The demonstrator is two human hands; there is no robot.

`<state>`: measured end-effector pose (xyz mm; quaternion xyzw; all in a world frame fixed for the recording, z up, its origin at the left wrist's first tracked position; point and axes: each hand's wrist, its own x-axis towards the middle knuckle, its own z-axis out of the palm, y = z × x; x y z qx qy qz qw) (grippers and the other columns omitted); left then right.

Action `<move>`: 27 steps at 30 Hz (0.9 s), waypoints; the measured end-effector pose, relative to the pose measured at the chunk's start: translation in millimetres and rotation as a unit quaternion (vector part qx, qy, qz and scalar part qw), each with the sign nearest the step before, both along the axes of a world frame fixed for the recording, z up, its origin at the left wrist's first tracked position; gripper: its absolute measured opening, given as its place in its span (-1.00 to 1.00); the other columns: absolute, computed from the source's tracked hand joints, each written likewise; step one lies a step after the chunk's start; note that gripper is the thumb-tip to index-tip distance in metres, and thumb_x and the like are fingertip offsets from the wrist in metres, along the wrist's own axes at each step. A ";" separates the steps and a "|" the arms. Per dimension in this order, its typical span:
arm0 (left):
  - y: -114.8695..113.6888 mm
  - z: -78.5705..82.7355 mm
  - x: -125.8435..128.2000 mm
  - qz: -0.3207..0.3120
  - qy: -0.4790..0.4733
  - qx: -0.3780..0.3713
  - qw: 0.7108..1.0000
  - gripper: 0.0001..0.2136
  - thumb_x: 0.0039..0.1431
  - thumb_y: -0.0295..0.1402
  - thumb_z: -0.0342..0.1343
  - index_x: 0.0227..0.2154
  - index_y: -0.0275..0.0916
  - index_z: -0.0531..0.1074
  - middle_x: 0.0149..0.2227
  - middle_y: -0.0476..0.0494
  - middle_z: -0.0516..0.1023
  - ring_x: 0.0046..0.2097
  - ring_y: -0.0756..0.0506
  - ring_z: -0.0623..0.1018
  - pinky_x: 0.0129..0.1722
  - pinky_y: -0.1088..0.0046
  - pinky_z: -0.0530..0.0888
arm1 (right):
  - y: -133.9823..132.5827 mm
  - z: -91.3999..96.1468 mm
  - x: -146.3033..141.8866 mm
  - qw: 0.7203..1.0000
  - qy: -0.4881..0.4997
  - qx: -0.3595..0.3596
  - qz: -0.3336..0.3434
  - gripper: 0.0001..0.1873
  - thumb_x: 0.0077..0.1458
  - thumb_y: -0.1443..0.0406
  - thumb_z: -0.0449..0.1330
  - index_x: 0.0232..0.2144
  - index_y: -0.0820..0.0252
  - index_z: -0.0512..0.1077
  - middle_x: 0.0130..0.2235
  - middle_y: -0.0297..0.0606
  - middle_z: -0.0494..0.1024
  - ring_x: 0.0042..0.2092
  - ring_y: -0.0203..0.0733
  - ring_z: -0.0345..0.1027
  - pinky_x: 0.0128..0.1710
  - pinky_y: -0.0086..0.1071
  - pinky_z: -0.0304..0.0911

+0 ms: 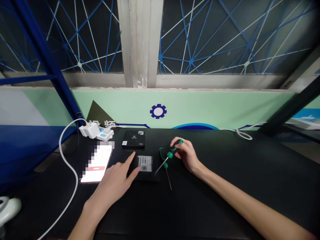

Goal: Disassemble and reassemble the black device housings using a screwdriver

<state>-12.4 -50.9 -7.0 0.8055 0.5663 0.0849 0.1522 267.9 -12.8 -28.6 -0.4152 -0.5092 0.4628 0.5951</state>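
My left hand [117, 178] lies on the black table [225, 186] with its fingers stretched out, the index finger and thumb touching the left edge of a flat black device [146, 175] that bears a white label [145, 163]. My right hand [186, 154] is closed around the black and green handle of a screwdriver [168, 157], whose metal shaft slants down-left to the right edge of that device. A second green-handled screwdriver [168, 175] lies on the table just below it.
A lit phone [97, 165] lies left of the device. Behind it are a small black box [133, 138], a white charger plug [89, 130] on a power strip [105, 134] and a white cable [68, 166] looping forward. A window wall runs behind the table.
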 end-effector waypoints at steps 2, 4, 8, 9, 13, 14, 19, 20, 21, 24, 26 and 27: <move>0.8 -0.2 0.5 0.004 -0.005 -0.014 1.000 -0.33 0.38 0.07 -0.26 0.41 -0.20 0.03 -0.47 -0.03 0.48 -0.37 -0.21 0.56 -0.49 0.42 0.28 | 0.4 -0.3 -0.3 1.000 0.004 -0.001 -0.011 -0.86 -0.06 0.24 0.20 -0.49 0.21 0.49 -0.64 -0.45 0.30 -0.66 -0.40 0.10 -0.65 -0.49 -0.08; 2.5 -1.6 0.4 0.014 -0.012 -0.018 1.000 -0.32 0.36 0.07 -0.23 0.39 -0.25 0.05 -0.46 -0.03 0.49 -0.34 -0.22 0.56 -0.46 0.39 0.30 | 0.4 -0.3 -0.8 1.000 0.004 0.000 -0.018 -0.86 -0.04 0.23 0.22 -0.47 0.21 0.48 -0.64 -0.44 0.32 -0.66 -0.40 0.12 -0.65 -0.49 -0.09; 7.6 -4.8 -1.8 0.049 -0.018 0.022 0.998 -0.43 0.33 0.04 -0.13 0.18 -0.30 0.34 -0.35 -0.10 0.52 -0.25 -0.23 0.56 -0.35 0.34 0.37 | -1.2 1.3 -2.0 1.000 -0.003 0.000 -0.023 -0.85 0.00 0.21 0.23 -0.43 0.19 0.47 -0.65 -0.44 0.35 -0.65 -0.39 0.12 -0.65 -0.50 -0.10; 8.7 -5.1 -2.6 0.055 -0.017 0.033 0.998 -0.48 0.33 0.03 -0.11 0.10 -0.26 0.40 -0.33 -0.11 0.52 -0.24 -0.22 0.56 -0.34 0.34 0.37 | -1.8 2.1 -2.4 1.000 -0.006 -0.001 -0.024 -0.84 0.00 0.20 0.24 -0.42 0.18 0.47 -0.65 -0.43 0.36 -0.65 -0.38 0.13 -0.64 -0.49 -0.09; 11.6 -5.6 -4.9 0.061 -0.013 0.075 0.995 -0.59 0.36 -0.08 -0.09 0.03 -0.20 0.47 -0.21 -0.15 0.50 -0.27 -0.18 0.56 -0.38 0.36 0.39 | -4.0 4.8 -6.1 0.999 -0.023 0.000 -0.040 -0.78 0.03 0.15 0.27 -0.34 0.18 0.48 -0.62 -0.40 0.43 -0.63 -0.36 0.13 -0.63 -0.48 -0.05; 12.0 -6.1 -5.3 0.057 -0.016 0.082 0.995 -0.60 0.36 -0.12 -0.10 0.04 -0.21 0.48 -0.17 -0.15 0.49 -0.28 -0.16 0.56 -0.37 0.36 0.40 | -4.3 5.3 -7.2 0.999 -0.027 0.001 -0.044 -0.75 0.03 0.13 0.28 -0.33 0.18 0.48 -0.62 -0.40 0.44 -0.63 -0.36 0.13 -0.63 -0.47 -0.04; 12.1 -8.7 -5.3 0.015 -0.059 0.106 0.992 -0.62 0.38 -0.25 -0.15 0.03 -0.21 0.51 -0.08 -0.17 0.50 -0.25 -0.13 0.57 -0.27 0.34 0.48 | -4.4 6.4 -11.5 0.998 -0.038 0.005 -0.054 -0.67 0.04 0.06 0.31 -0.28 0.18 0.49 -0.58 -0.38 0.47 -0.63 -0.36 0.13 -0.65 -0.47 -0.02; 11.5 -8.5 -4.8 0.010 -0.063 0.108 0.992 -0.62 0.38 -0.24 -0.15 0.03 -0.20 0.52 -0.08 -0.17 0.50 -0.24 -0.13 0.57 -0.26 0.35 0.48 | -4.4 6.5 -11.8 0.998 -0.039 0.006 -0.058 -0.67 0.03 0.06 0.31 -0.27 0.18 0.49 -0.57 -0.38 0.48 -0.62 -0.36 0.13 -0.65 -0.47 -0.01; 10.6 -7.8 -4.1 0.009 -0.063 0.107 0.992 -0.61 0.38 -0.21 -0.14 0.04 -0.20 0.52 -0.08 -0.17 0.50 -0.24 -0.13 0.56 -0.27 0.35 0.48 | -4.5 6.7 -12.0 0.997 -0.038 0.006 -0.061 -0.66 0.03 0.06 0.32 -0.27 0.18 0.49 -0.57 -0.38 0.48 -0.62 -0.36 0.13 -0.65 -0.47 -0.01; 7.1 -4.1 -1.5 0.021 -0.050 0.099 0.994 -0.56 0.33 -0.06 -0.03 0.07 -0.21 0.50 -0.06 -0.16 0.50 -0.22 -0.15 0.56 -0.29 0.35 0.49 | -5.0 7.6 -12.3 0.997 -0.040 0.001 -0.066 -0.66 0.02 0.07 0.33 -0.28 0.19 0.49 -0.57 -0.37 0.49 -0.62 -0.36 0.14 -0.65 -0.47 -0.01; 5.4 -2.1 -0.3 0.022 -0.040 0.102 0.994 -0.54 0.28 -0.02 0.06 0.08 -0.21 0.49 -0.04 -0.16 0.50 -0.14 -0.20 0.55 -0.23 0.32 0.50 | -5.6 8.3 -12.5 0.997 -0.041 -0.003 -0.067 -0.66 0.01 0.07 0.33 -0.27 0.19 0.49 -0.56 -0.37 0.49 -0.62 -0.36 0.15 -0.64 -0.47 -0.01; 5.1 -1.8 -0.1 0.017 -0.039 0.106 0.993 -0.54 0.27 -0.03 0.08 0.09 -0.20 0.49 -0.03 -0.17 0.51 -0.09 -0.22 0.54 -0.18 0.30 0.51 | -6.0 8.7 -12.7 0.997 -0.043 -0.004 -0.066 -0.66 0.01 0.07 0.32 -0.28 0.19 0.49 -0.56 -0.37 0.49 -0.62 -0.36 0.15 -0.64 -0.47 -0.02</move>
